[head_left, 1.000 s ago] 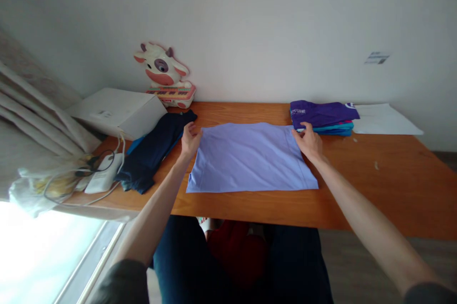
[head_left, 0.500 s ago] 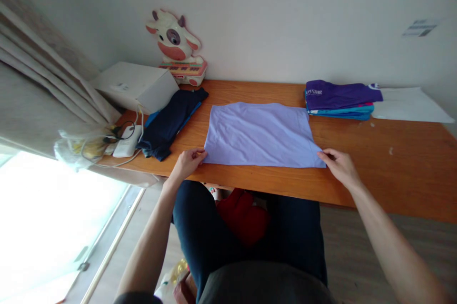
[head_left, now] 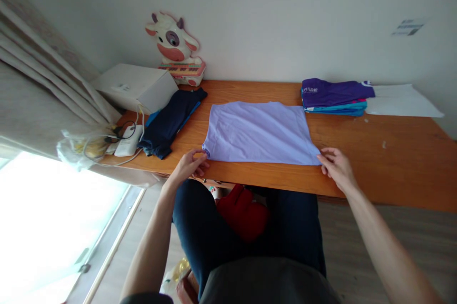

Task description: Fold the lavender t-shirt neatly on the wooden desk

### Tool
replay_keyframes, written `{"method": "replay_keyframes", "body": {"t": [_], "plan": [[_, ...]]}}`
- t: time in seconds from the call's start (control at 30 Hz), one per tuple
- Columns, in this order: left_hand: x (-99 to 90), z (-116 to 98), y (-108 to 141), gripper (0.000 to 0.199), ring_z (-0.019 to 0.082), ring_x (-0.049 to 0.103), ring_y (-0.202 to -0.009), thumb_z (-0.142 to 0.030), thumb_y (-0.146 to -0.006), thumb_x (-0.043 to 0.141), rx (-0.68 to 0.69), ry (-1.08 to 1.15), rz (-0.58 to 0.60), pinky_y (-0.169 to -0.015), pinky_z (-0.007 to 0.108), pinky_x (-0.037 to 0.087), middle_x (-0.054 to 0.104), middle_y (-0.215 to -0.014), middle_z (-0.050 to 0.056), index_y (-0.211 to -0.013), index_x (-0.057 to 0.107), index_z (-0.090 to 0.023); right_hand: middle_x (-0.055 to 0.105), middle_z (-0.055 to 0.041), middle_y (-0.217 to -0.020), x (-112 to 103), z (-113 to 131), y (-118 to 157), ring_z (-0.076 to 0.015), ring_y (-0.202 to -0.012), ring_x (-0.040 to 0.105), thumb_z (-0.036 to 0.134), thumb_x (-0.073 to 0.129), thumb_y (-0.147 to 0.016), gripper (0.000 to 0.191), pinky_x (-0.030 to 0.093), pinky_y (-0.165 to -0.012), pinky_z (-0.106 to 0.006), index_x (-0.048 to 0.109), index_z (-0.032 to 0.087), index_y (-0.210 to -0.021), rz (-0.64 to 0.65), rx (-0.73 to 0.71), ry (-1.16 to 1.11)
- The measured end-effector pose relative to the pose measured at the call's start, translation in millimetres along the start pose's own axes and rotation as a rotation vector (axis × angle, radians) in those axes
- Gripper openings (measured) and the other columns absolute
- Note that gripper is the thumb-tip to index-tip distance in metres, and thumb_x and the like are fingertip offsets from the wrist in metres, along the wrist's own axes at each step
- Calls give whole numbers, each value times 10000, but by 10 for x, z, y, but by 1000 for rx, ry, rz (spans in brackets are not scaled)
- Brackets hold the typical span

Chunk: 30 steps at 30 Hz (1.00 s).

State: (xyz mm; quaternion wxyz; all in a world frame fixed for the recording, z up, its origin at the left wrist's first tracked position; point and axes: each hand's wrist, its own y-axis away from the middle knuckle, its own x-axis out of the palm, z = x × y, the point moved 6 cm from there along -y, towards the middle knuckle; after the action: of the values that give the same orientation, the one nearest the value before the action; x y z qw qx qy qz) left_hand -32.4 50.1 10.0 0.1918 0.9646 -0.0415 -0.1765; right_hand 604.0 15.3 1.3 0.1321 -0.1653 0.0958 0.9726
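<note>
1. Where the near edge of the counter [head_left: 392, 185] meets the person's lap, a folded lilac cloth [head_left: 259, 132] lies flat in the middle, its long side running left to right.
2. The left hand [head_left: 189, 167] pinches the cloth's near left corner between thumb and fingers, and that corner is lifted and curled a little.
3. The right hand [head_left: 335, 167] rests at the near right corner with fingers bent and loosely spread; the fingertips touch the edge, but whether they grip it cannot be told.
4. The cloth looks light, thin and soft, with shallow wrinkles across it, so it would likely droop and slide if lifted by one point; the two near corners seem the best places to take hold.
5. A dark navy garment [head_left: 171, 120] lies just left of the cloth, apart from it, beside a white box [head_left: 137, 87].
6. A cow-shaped toy keyboard [head_left: 176, 51] stands against the wall behind the box.
7. A white charger with cables [head_left: 126, 144] sits at the left end, next to a plastic bag [head_left: 82, 149].
8. A stack of folded clothes [head_left: 333, 96], purple on top and blue beneath, sits at the far right, with a sheet of white paper [head_left: 403, 101] beside it.
9. White lettering shows on the purple top piece, too small to read, as is a label on the wall [head_left: 407, 27].
</note>
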Motion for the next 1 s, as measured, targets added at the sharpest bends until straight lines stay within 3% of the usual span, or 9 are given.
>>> {"method": "replay_keyframes", "body": {"t": [0.07, 0.17, 0.23, 0.4, 0.57, 0.67, 0.8, 1.0], "plan": [[6, 3, 26, 889, 200, 780, -584, -809, -993, 828, 22, 16, -44, -482, 250, 507, 916, -1000, 120, -1629, 640, -216, 692, 33, -689, 0, -14, 38, -188, -498, 551, 849, 943, -819, 811, 362, -428, -279, 641, 285, -1317, -44, -36, -2], [20, -22, 75, 899, 194, 780, -609, -763, -1036, 789, 32, 27, -87, -508, 249, 518, 908, -984, 109, -1721, 587, -215, 691, 31, -680, 12, 18, 82, -212, -539, 590, 839, 937, -837, 815, 423, -481, -302, 650, 286, -1363, -86, -79, 16], [32, -49, 99, 854, 191, 769, -607, -753, -1017, 801, 29, 38, -111, -515, 252, 516, 897, -948, 97, -1647, 639, -200, 687, 31, -662, 25, 67, 100, -216, -538, 594, 854, 928, -838, 837, 450, -503, -314, 665, 273, -1380, -105, -93, 47], [44, -76, 135, 711, 179, 730, -601, -817, -906, 857, 12, 47, -176, -505, 238, 471, 844, -827, 77, -1200, 743, -181, 674, 12, -594, 36, 220, 174, -239, -503, 600, 966, 863, -823, 940, 421, -479, -323, 720, 237, -1399, -159, -109, 124], [99, -130, 221, 828, 192, 763, -639, -833, -885, 882, -8, 77, -148, -562, 253, 528, 874, -879, 75, -1386, 728, -191, 656, 13, -572, 41, 329, 253, -211, -444, 534, 1039, 830, -807, 1019, 372, -446, -311, 758, 206, -1390, -207, -134, 113], [159, -176, 258, 830, 192, 756, -616, -853, -864, 898, -31, 78, -124, -560, 256, 521, 854, -832, 70, -1323, 729, -182, 697, -5, -614, 48, 291, 236, -218, -465, 580, 1049, 849, -783, 1045, 387, -453, -311, 761, 207, -1396, -204, -126, 123], [181, -180, 200, 861, 208, 791, -639, -836, -890, 899, -85, 50, -110, -564, 265, 536, 888, -910, 87, -1432, 680, -204, 789, -32, -744, 67, 184, 182, -241, -524, 669, 999, 895, -786, 1008, 476, -502, -340, 750, 225, -1416, -174, -124, 152], [138, -54, 13, 750, 216, 788, -620, -907, -895, 855, -125, -54, 40, -524, 250, 501, 856, -802, 96, -1123, 698, -211, 819, -51, -791, 58, 82, 133, -242, -521, 682, 966, 829, -892, 820, 510, -518, -360, 763, 253, -1290, -179, -178, 183]]}}
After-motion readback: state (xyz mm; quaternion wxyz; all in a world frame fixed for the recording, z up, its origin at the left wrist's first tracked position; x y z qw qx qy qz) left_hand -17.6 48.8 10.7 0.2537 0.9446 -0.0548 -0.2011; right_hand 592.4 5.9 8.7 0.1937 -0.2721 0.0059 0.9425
